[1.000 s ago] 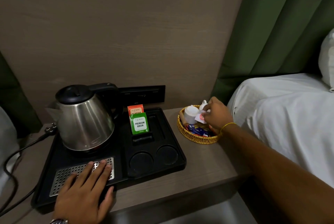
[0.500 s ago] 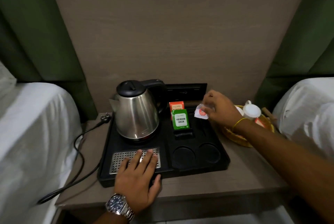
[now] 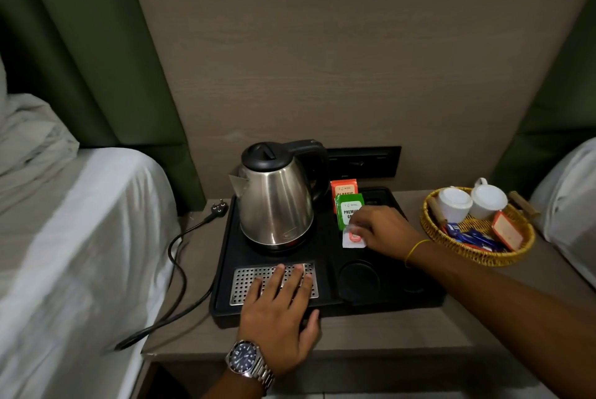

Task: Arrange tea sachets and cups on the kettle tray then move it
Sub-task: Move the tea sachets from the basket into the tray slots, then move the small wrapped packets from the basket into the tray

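Across the middle of the frame a black kettle tray (image 3: 225,269) sits on a grey-brown bedside table (image 3: 387,331), backed by a wood-grain wall panel, with white bedding at the left and right edges and green curtain in both upper corners. At centre, a steel kettle (image 3: 275,202) with a black lid stands on the tray's rear left part; its black cord (image 3: 175,269) loops off the table's left side, and the plug (image 3: 219,207) lies loose on the table just left of the tray. Right of the kettle, an orange sachet (image 3: 343,187) and a green sachet (image 3: 349,210) stand upright in the tray's slot, the green one in front. Lower centre, the left hand (image 3: 279,315), a steel watch on its wrist, lies flat and spread with fingers on the perforated metal grate (image 3: 245,282); it grips nothing. Centre right, the right hand (image 3: 385,231), a yellow band on its wrist, pinches a small white sachet (image 3: 353,239) with a red mark between fingertips, low over the tray just in front of the green one, its forearm hiding the right-hand round recess. At right, a woven basket (image 3: 477,256) rests on the table beside the tray, holding two white cups (image 3: 454,203) upside down, blue packets (image 3: 474,237) and a red-edged packet (image 3: 507,231)
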Motion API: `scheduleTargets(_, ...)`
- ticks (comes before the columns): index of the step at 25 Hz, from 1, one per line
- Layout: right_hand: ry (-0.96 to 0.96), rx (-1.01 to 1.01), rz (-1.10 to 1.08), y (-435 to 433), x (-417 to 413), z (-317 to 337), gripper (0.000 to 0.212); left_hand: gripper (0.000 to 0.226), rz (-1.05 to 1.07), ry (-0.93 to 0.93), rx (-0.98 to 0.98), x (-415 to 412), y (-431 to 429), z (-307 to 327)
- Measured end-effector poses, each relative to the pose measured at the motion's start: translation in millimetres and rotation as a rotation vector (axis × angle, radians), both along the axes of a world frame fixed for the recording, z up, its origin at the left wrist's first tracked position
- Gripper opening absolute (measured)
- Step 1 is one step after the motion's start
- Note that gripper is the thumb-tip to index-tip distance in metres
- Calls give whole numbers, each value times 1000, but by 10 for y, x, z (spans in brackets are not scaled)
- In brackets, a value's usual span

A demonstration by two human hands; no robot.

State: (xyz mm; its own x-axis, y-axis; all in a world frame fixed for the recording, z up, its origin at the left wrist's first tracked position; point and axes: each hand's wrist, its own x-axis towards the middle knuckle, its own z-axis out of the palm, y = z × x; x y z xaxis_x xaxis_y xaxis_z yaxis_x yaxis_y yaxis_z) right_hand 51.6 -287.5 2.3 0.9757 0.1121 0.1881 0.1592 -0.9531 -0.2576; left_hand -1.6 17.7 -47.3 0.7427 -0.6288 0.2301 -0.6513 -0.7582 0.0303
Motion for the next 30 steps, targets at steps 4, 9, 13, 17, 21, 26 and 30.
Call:
scheduleTargets(4, 50, 50, 7, 6, -43, -104, 24, 62, 6, 3, 7, -3, 2, 18)
scheduleTargets(9, 6, 14, -8, 13, -118, -133, 33, 62, 0, -8, 16, -8, -3, 39)
scheduleTargets(13, -51, 43, -62, -198, -209, 14, 38, 62, -7, -24, 12, -8, -17, 36)
scheduleTargets(17, -192, 157, -203, -642, -348, 265, 16, 64, -7, -69, 12, -8, -7, 21)
scheduleTargets(21, -214, 214, -526, -1237, -556, 416, 12, 73, 6, -69, -7, -23, -19, 43)
scheduleTargets(26, 157, -92, -634, -1679, -830, 370, 20, 75, 23, -73, -19, -56, -29, 80)
scheduleTargets(30, 371, -182, -559, -1721, -865, 265, 33, 73, 37, -91, -58, -97, -40, 68)
